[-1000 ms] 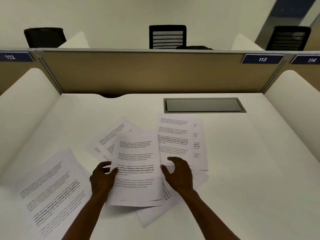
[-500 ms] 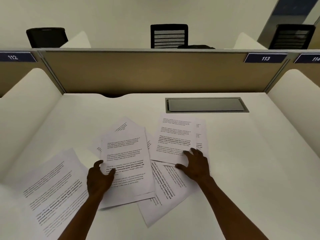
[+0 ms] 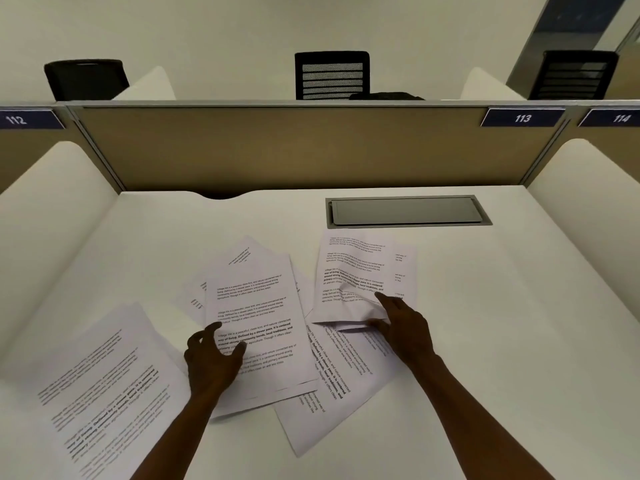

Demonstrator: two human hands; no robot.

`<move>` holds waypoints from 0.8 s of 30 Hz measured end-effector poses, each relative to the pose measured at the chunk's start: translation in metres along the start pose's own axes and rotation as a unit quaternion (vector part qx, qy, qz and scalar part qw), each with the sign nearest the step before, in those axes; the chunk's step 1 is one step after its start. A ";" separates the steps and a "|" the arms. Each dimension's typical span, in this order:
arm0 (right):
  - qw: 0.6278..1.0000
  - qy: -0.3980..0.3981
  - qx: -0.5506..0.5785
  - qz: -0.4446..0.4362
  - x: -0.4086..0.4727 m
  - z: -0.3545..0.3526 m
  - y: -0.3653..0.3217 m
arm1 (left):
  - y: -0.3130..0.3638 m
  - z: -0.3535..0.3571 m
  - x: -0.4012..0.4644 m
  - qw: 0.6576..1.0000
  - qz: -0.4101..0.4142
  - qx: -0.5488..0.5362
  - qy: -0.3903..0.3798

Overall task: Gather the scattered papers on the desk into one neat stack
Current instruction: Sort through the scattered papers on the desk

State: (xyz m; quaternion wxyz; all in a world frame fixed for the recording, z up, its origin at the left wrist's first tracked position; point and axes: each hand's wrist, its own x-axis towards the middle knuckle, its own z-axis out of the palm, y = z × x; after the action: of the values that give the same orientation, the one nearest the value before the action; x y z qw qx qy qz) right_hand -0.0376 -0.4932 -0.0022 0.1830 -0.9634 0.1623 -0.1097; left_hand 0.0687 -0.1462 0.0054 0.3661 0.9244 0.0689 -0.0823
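2 bare hands work over printed sheets scattered on the white worktop. The left hand rests on the left edge of the middle sheet, its fingers curled and spread, thumb pressing the paper. That sheet lies on top of several others fanned out beneath it. The right hand pinches the lower corner of the far right sheet, which crumples and lifts at the fingers; another page edge shows beside it. Below, a tilted sheet lies partly under the middle one. A separate sheet sits well apart at the left. A grey cable hatch is set in the worktop near the tan partition, which carries the label 113.
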 end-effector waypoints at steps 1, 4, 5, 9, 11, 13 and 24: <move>1.000 0.011 0.001 -0.018 -0.001 -0.001 0.002 | 0.001 0.001 -0.001 1.000 0.001 -0.002 -0.002; 0.998 0.028 0.018 -0.050 -0.004 -0.004 0.007 | 0.003 0.003 -0.002 1.000 -0.016 -0.015 0.009; 0.997 0.040 0.026 -0.057 -0.005 -0.005 0.008 | 0.004 0.004 -0.002 1.000 -0.019 -0.019 0.012; 0.991 0.090 0.073 -0.069 -0.007 -0.008 0.008 | 0.005 0.004 0.000 0.999 -0.018 -0.032 0.016; 0.987 0.107 0.099 -0.064 -0.009 -0.009 0.005 | 0.006 0.004 0.000 0.999 -0.021 -0.030 0.014; 0.984 0.122 0.114 -0.068 -0.010 -0.010 0.003 | 0.004 0.005 -0.001 0.999 -0.024 -0.025 0.009; 0.936 0.182 0.301 0.009 -0.019 -0.012 -0.037 | 0.071 0.038 -0.047 0.886 -0.114 -0.373 -0.252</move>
State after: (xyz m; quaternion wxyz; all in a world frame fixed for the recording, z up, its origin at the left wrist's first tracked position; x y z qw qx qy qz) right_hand -0.0487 -0.4576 0.0196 0.4332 -0.8251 0.1610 -0.3249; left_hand 0.0324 -0.2266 0.0354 0.6766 0.6540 0.1047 -0.3217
